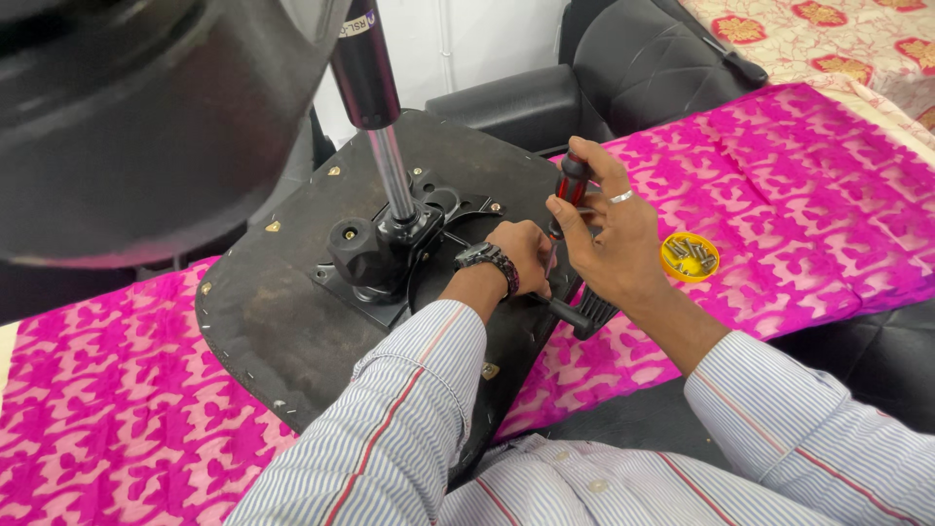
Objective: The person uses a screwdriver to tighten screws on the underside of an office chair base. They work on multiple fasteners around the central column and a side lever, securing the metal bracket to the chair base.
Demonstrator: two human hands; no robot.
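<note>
An upturned black chair seat [292, 312] lies on a pink patterned cloth, its metal mechanism plate [380, 258] and gas-lift column [375, 107] pointing up. My right hand [609, 239] grips a red-and-black screwdriver [570, 185], held upright with its tip down at the mechanism's right edge. My left hand [521, 255], with a wristwatch on the wrist, rests closed at the screwdriver's tip on the plate; what its fingers pinch is hidden. A black lever handle [575, 317] sticks out below both hands.
A small yellow lid [690, 257] holding several screws sits on the pink cloth [799, 195] to the right. The chair's black base [127, 127] looms at the upper left. A black padded chair back [623, 68] stands behind, and a floral cloth covers the far right corner.
</note>
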